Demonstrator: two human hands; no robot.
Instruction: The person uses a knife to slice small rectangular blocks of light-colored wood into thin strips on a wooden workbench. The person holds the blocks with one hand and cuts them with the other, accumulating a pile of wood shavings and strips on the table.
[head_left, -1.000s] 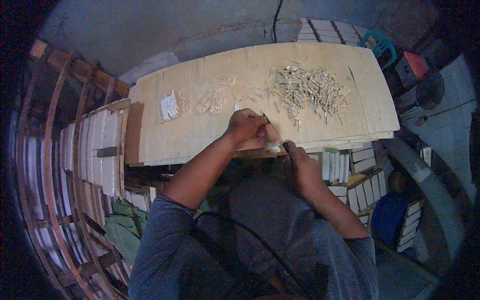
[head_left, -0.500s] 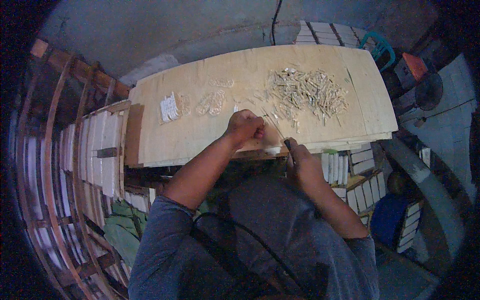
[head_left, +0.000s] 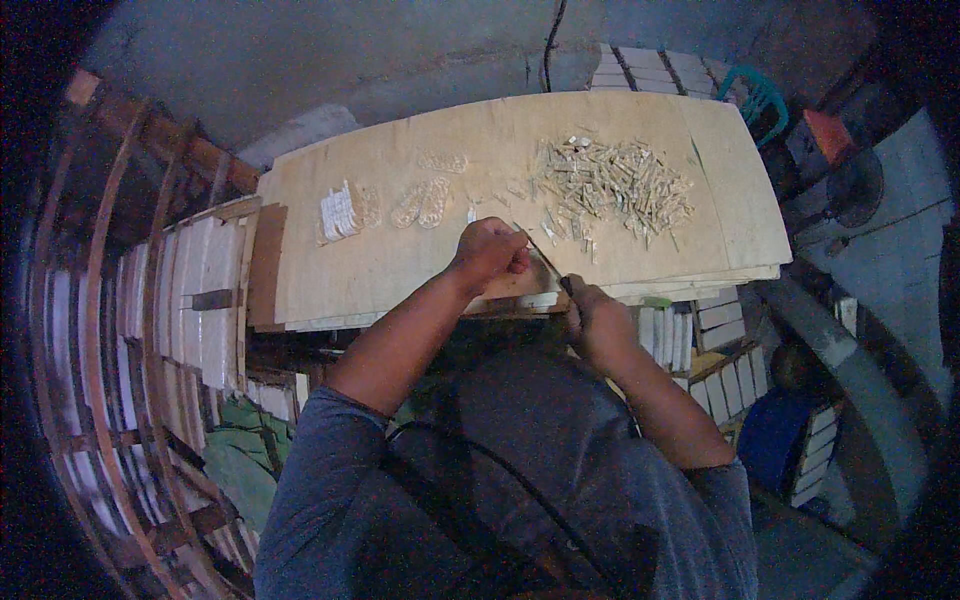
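My left hand [head_left: 492,250] is closed in a fist near the front edge of the wooden tabletop [head_left: 370,280]; what its fingers pinch is hidden. In my right hand [head_left: 602,328], just off that edge, is a thin tool with a dark handle [head_left: 567,284]. Its slim shaft [head_left: 543,257] slants up and left, with the tip close to my left fingers. Whether it touches anything there cannot be made out. Beyond my hands, to the right, spreads a loose pile of small pale slender pieces [head_left: 615,190].
White strips [head_left: 340,212] lie bundled at the tabletop's left, beside clusters of small looped pieces [head_left: 422,203]. A wooden rack [head_left: 150,330] stands at left. Under the table's right side are stacked white blocks [head_left: 722,320]. A teal chair [head_left: 765,100] stands behind the far right corner.
My right hand and the thin tool have shifted slightly left, bringing the shaft nearer my left fist. The left hand has barely moved.
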